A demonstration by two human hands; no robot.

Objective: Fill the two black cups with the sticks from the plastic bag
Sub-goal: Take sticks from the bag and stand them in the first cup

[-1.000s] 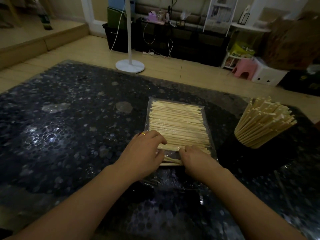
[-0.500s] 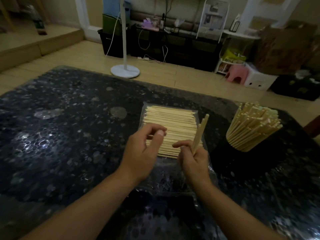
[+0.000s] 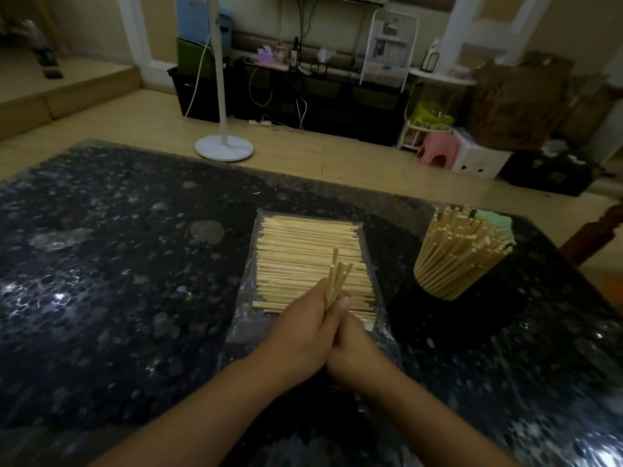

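Sticks [image 3: 338, 277], a small bundle of them, are standing up between two hands that are pressing together around their lower ends. The left hand [image 3: 300, 335] is wrapping its fingers over the bundle from the left, and the right hand [image 3: 354, 345] is clamping it from the other side, thumb lying against the sticks. Just beyond the fingertips the clear plastic bag [image 3: 249, 291] is lying flat on the dark speckled table [image 3: 111, 291], holding a wide layer of sticks side by side. To the right, well apart from the hands, a cup [image 3: 448, 293] is standing packed with upright sticks fanning outward; its dark wall is probably black, though it is hard to make out against the table.
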